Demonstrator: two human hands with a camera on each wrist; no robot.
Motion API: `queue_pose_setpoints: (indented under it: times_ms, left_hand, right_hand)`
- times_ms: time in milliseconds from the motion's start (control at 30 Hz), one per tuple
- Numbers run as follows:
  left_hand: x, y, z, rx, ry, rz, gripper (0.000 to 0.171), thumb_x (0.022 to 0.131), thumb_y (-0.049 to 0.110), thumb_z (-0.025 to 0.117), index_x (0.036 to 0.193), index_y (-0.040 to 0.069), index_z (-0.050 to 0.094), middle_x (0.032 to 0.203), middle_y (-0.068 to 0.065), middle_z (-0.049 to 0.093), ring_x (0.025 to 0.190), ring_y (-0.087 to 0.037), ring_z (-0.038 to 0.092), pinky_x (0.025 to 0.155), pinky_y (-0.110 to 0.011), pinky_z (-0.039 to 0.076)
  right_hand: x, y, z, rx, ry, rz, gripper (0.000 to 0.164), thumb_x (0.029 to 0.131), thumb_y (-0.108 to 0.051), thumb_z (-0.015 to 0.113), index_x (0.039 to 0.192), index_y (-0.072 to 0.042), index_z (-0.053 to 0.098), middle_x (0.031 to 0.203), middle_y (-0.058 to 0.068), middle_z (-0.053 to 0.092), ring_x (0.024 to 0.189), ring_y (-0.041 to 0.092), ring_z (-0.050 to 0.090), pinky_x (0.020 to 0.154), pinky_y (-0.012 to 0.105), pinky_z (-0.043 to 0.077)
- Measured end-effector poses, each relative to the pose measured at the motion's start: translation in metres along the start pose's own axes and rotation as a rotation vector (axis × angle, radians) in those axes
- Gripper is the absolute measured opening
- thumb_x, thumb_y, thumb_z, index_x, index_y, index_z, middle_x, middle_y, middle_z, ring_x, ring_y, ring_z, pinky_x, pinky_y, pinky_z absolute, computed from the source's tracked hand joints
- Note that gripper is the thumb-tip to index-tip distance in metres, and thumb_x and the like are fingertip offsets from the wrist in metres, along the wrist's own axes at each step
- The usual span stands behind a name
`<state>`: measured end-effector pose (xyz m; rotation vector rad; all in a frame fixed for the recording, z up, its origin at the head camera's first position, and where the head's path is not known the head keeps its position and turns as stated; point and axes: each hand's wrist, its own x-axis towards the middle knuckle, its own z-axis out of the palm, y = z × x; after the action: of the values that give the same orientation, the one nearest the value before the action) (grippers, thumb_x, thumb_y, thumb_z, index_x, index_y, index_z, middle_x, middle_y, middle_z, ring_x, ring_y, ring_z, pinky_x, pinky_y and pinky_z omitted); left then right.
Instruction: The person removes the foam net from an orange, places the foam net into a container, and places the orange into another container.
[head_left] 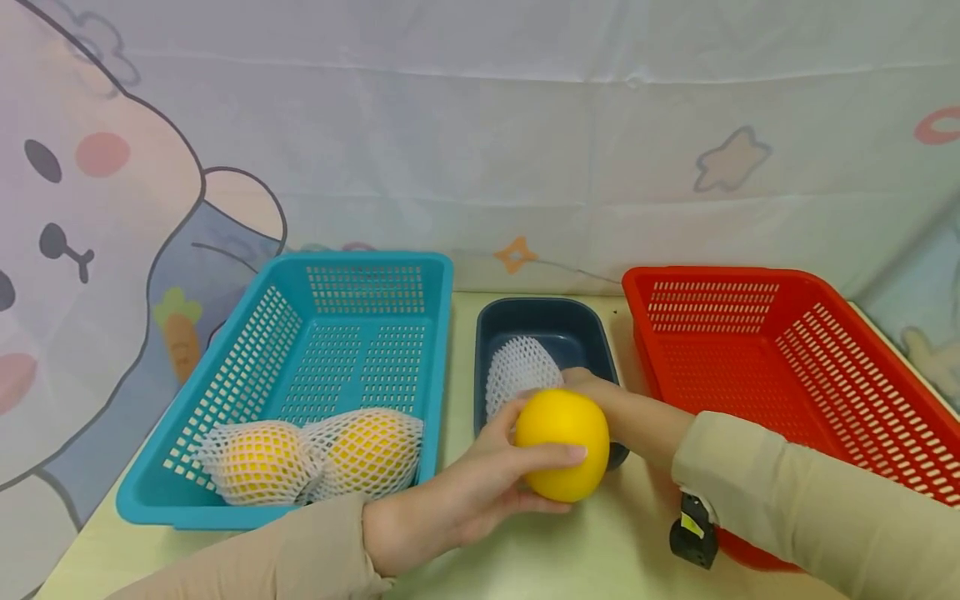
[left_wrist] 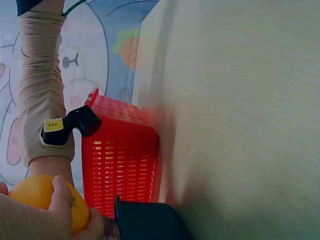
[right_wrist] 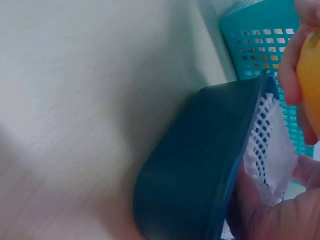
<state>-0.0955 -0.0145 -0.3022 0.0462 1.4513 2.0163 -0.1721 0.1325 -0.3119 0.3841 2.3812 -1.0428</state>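
Observation:
My left hand (head_left: 480, 475) holds a round orange (head_left: 562, 446), thumb across its near side and fingers around it, above the near part of a dark blue basin (head_left: 543, 310). In the left wrist view the orange (left_wrist: 37, 192) shows a small stem mark. My right hand (head_left: 588, 392), partly hidden behind the orange, reaches into the basin. It grips a white foam net sleeve (head_left: 521, 371) there. In the right wrist view, thumb and fingers curl round the foam net (right_wrist: 272, 150) at the basin's rim; its inside is mostly hidden.
A teal basket (head_left: 442, 333) on the left holds two fruits in white foam nets (head_left: 258, 462) at its near end. On the right stands a red basket (head_left: 712, 358), partly behind my right forearm. A patterned cloth (head_left: 480, 150) hangs behind the table (head_left: 480, 575).

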Motion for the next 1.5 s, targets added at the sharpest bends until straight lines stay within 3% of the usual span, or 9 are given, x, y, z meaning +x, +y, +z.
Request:
queue_pose_setpoints:
  times_ms: [233, 533, 667, 800, 933, 1033, 1167, 1333, 1500]
  left_hand:
    - [-0.001, 0.002, 0.000, 0.003, 0.002, -0.009, 0.070, 0.079, 0.008, 0.069, 0.136, 0.013, 0.029, 0.123, -0.015, 0.041, 0.096, -0.031, 0.055, 0.075, -0.048, 0.053]
    - [-0.002, 0.001, 0.000, -0.001, -0.001, -0.006, 0.066, 0.079, 0.007, 0.068, 0.133, 0.013, 0.031, 0.123, -0.015, 0.041, 0.096, -0.032, 0.055, 0.074, -0.048, 0.053]
    - [-0.002, 0.001, 0.000, 0.003, -0.005, -0.008, 0.065, 0.079, 0.008, 0.068, 0.133, 0.013, 0.032, 0.122, -0.015, 0.042, 0.095, -0.031, 0.055, 0.076, -0.048, 0.053]
    - [-0.001, 0.002, 0.000, 0.009, 0.007, -0.015, 0.066, 0.080, 0.009, 0.069, 0.133, 0.013, 0.031, 0.122, -0.015, 0.042, 0.096, -0.031, 0.055, 0.076, -0.047, 0.053]
    - [0.000, 0.002, 0.001, 0.013, 0.012, -0.018, 0.066, 0.080, 0.009, 0.069, 0.134, 0.013, 0.030, 0.123, -0.015, 0.042, 0.097, -0.032, 0.055, 0.076, -0.047, 0.053]
    - [0.001, 0.003, 0.002, 0.010, 0.018, -0.022, 0.068, 0.079, 0.009, 0.070, 0.134, 0.012, 0.030, 0.122, -0.015, 0.043, 0.097, -0.032, 0.055, 0.076, -0.047, 0.053]
    - [0.004, 0.005, 0.007, 0.005, 0.037, -0.027, 0.070, 0.078, 0.010, 0.072, 0.133, 0.011, 0.030, 0.121, -0.015, 0.043, 0.097, -0.033, 0.054, 0.076, -0.048, 0.052]
    - [0.006, 0.006, 0.011, 0.011, 0.050, -0.018, 0.069, 0.077, 0.009, 0.073, 0.132, 0.011, 0.031, 0.120, -0.015, 0.045, 0.095, -0.032, 0.055, 0.077, -0.050, 0.052]
    - [0.007, 0.007, 0.013, 0.012, 0.059, 0.003, 0.068, 0.076, 0.007, 0.072, 0.131, 0.011, 0.033, 0.120, -0.015, 0.045, 0.095, -0.032, 0.055, 0.075, -0.048, 0.053]
  right_hand:
    - [-0.017, -0.001, -0.007, 0.126, -0.081, -0.002, 0.038, 0.088, -0.025, 0.061, 0.105, 0.007, 0.053, 0.092, 0.015, 0.054, 0.085, 0.026, 0.051, 0.066, 0.028, 0.049]
    - [-0.022, 0.000, -0.011, 0.189, -0.083, -0.016, 0.032, 0.086, -0.018, 0.060, 0.103, 0.008, 0.056, 0.089, 0.014, 0.053, 0.084, 0.026, 0.050, 0.063, 0.027, 0.049]
    - [-0.027, 0.000, -0.014, 0.238, -0.078, -0.048, 0.047, 0.090, -0.018, 0.054, 0.125, 0.012, 0.041, 0.113, 0.022, 0.046, 0.097, 0.033, 0.047, 0.073, 0.034, 0.050]
    - [-0.031, -0.003, -0.018, 0.260, -0.065, -0.079, 0.062, 0.093, -0.020, 0.049, 0.140, 0.008, 0.020, 0.137, 0.027, 0.028, 0.113, 0.040, 0.038, 0.088, 0.049, 0.046]
    - [-0.033, -0.007, -0.023, 0.248, -0.029, -0.086, 0.056, 0.093, -0.020, 0.051, 0.139, 0.003, 0.027, 0.137, 0.024, 0.032, 0.114, 0.039, 0.038, 0.091, 0.054, 0.043]
    - [-0.035, -0.009, -0.032, 0.226, -0.011, -0.109, 0.053, 0.093, -0.021, 0.051, 0.138, -0.001, 0.031, 0.134, 0.022, 0.037, 0.112, 0.037, 0.042, 0.089, 0.050, 0.046]
    - [-0.042, -0.008, -0.049, 0.149, 0.020, -0.203, 0.051, 0.094, -0.024, 0.052, 0.137, -0.003, 0.034, 0.131, 0.022, 0.043, 0.109, 0.035, 0.047, 0.083, 0.042, 0.051]
    - [-0.048, 0.000, -0.081, 0.007, 0.082, -0.305, 0.050, 0.092, -0.027, 0.056, 0.133, -0.002, 0.040, 0.122, 0.021, 0.048, 0.102, 0.032, 0.051, 0.079, 0.038, 0.052]
    - [-0.043, 0.029, -0.123, -0.133, 0.179, -0.326, 0.053, 0.090, -0.029, 0.059, 0.130, 0.002, 0.041, 0.117, 0.023, 0.049, 0.098, 0.034, 0.051, 0.076, 0.039, 0.052]
